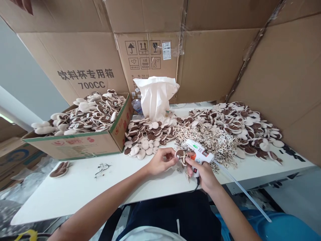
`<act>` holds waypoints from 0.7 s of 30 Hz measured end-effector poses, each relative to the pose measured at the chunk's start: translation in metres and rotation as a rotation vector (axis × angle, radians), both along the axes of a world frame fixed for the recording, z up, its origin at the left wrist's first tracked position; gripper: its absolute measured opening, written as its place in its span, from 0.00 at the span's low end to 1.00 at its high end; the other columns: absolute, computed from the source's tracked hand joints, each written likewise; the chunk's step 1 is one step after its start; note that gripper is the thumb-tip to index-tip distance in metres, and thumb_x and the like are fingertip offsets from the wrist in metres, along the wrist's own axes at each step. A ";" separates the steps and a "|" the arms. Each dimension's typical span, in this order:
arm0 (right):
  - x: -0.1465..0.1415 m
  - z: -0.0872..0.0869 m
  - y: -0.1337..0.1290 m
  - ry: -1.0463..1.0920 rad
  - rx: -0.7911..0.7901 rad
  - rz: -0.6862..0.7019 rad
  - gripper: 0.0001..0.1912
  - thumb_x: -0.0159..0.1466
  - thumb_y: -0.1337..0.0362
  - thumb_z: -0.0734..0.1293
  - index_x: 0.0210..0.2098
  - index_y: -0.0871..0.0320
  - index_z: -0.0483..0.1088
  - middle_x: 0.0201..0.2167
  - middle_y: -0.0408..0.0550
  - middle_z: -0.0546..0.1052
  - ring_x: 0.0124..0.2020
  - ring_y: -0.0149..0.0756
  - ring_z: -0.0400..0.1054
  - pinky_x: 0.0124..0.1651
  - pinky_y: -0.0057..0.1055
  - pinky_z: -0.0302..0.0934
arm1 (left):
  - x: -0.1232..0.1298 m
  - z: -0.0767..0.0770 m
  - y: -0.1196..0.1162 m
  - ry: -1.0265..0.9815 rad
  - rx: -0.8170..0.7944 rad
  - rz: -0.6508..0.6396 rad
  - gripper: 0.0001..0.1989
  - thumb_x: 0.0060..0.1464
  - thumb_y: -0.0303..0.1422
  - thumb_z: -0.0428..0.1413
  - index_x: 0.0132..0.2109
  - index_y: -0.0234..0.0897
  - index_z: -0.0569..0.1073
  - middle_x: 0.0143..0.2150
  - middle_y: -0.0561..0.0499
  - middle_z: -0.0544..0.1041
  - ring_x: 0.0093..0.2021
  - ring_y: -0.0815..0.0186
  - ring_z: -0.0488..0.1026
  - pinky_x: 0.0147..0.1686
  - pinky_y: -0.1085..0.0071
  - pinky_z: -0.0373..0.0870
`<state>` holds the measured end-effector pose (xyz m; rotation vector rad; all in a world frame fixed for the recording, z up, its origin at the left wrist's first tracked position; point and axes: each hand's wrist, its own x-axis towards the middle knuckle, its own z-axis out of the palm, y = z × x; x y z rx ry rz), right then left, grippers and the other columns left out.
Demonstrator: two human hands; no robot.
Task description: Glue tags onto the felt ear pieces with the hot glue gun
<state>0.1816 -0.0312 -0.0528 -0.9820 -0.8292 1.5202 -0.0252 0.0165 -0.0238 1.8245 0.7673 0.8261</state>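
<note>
Between the fingertips of my left hand (165, 161) is a small brown and cream plush piece (181, 156) with a thin cream bow on it. My right hand (204, 174) is wrapped round a white and orange glue gun (200, 154), its thumb reaching to the bow. A long translucent glue stick (243, 190) sticks out of the gun's back end. Just behind the gun lies a heap of small cream cord bows (200, 134). The glue gun's nozzle is hidden behind the plush piece and my fingers.
A carton (75, 147) full of finished-looking plush pieces stands at the left. Loose plush pieces are piled at the middle (145, 144) and right (243, 124). A white plastic bag (157, 97) stands at the back. One brown piece (60, 169) and dark scraps (102, 169) lie on the white table (105, 194). Cardboard walls (218, 63) enclose the back.
</note>
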 end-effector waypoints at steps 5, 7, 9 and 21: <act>0.000 0.002 -0.002 -0.030 0.022 0.015 0.21 0.58 0.52 0.80 0.42 0.57 0.72 0.16 0.38 0.70 0.18 0.32 0.62 0.24 0.28 0.60 | 0.002 -0.001 0.000 0.013 -0.002 0.028 0.19 0.64 0.46 0.58 0.38 0.31 0.75 0.28 0.50 0.74 0.28 0.70 0.65 0.30 0.73 0.59; -0.001 0.002 -0.003 -0.035 0.029 0.012 0.21 0.58 0.53 0.80 0.42 0.57 0.72 0.16 0.38 0.71 0.19 0.31 0.62 0.24 0.28 0.60 | 0.001 0.000 0.000 0.014 0.008 0.026 0.18 0.64 0.45 0.58 0.37 0.32 0.75 0.27 0.51 0.73 0.27 0.70 0.64 0.29 0.73 0.59; -0.001 0.003 -0.003 -0.040 0.042 0.015 0.21 0.58 0.52 0.80 0.41 0.57 0.73 0.16 0.38 0.71 0.19 0.31 0.62 0.24 0.28 0.60 | 0.001 0.002 0.000 0.010 0.009 0.021 0.17 0.63 0.43 0.59 0.36 0.32 0.74 0.26 0.52 0.73 0.26 0.70 0.64 0.28 0.73 0.59; 0.000 0.001 0.000 0.005 -0.004 -0.016 0.22 0.57 0.52 0.80 0.41 0.56 0.72 0.15 0.38 0.70 0.18 0.33 0.62 0.25 0.30 0.61 | -0.003 0.006 -0.001 -0.035 -0.040 -0.038 0.18 0.60 0.45 0.63 0.41 0.32 0.76 0.30 0.50 0.75 0.28 0.69 0.67 0.33 0.71 0.64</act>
